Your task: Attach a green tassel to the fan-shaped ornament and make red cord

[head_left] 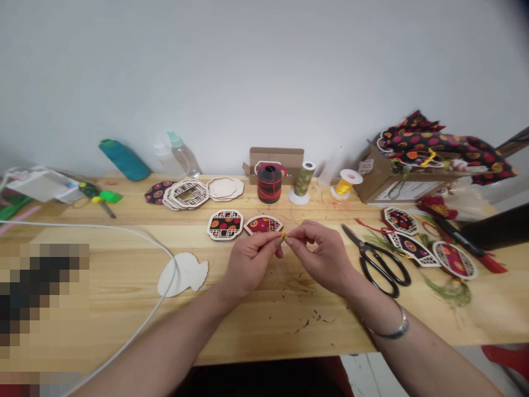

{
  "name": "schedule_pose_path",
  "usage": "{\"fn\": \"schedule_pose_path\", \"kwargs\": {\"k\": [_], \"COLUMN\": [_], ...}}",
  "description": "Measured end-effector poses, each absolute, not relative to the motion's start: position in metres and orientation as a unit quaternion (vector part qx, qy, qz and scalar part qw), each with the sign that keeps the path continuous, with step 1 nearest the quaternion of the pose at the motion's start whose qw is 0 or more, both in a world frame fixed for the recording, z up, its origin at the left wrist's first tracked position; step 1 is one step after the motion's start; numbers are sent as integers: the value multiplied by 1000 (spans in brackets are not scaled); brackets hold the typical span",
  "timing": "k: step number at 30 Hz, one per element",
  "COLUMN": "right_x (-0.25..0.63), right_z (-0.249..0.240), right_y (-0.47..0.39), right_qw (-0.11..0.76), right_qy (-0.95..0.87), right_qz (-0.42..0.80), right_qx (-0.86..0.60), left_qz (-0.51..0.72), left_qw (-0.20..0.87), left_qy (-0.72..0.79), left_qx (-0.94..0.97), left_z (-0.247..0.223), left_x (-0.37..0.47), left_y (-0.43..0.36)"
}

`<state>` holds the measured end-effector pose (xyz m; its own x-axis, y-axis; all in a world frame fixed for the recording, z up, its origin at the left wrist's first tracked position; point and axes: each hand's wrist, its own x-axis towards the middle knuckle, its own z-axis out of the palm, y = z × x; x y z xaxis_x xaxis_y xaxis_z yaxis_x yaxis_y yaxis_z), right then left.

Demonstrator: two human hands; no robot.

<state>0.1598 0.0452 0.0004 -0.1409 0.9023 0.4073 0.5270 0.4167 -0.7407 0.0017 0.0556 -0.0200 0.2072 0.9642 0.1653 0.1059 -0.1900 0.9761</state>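
Note:
Over the middle of the table, my left hand (250,259) and my right hand (322,256) meet fingertip to fingertip. Both pinch a short bit of yellow cord (283,234), which looks looped or knotted; its exact shape is too small to tell. A thin yellow strand trails behind my right hand toward the spool of yellow cord (344,184). Just beyond my left fingers lies a fan-shaped wooden-framed ornament (262,225) with red patterned fabric. Left of it rests an octagonal framed ornament (225,225). Black-handled scissors (378,259) lie right of my right hand.
Toward the wall stand a black-and-red cord roll (269,184) and a green thread spool (303,182). Wooden frames (190,194) are stacked at left. Finished ornaments (413,248) and a cardboard box (392,184) sit at right. A white cable (140,234) crosses a white cutout (188,273).

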Motion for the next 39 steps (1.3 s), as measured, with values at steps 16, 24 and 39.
{"fn": "schedule_pose_path", "kwargs": {"k": [16,24,39], "right_x": [159,159,160], "right_z": [14,6,-2], "right_y": [49,50,55], "right_qw": [418,446,474], "right_qy": [-573,-493,-506], "right_qz": [440,517,508], "right_qx": [-550,-539,-511], "left_qz": [453,455,443], "left_qw": [325,231,402], "left_qy": [391,369,420], "left_qx": [732,777,683], "left_z": [-26,-29,-16], "left_x": [-1,-4,0], "left_y": [53,54,55]}}
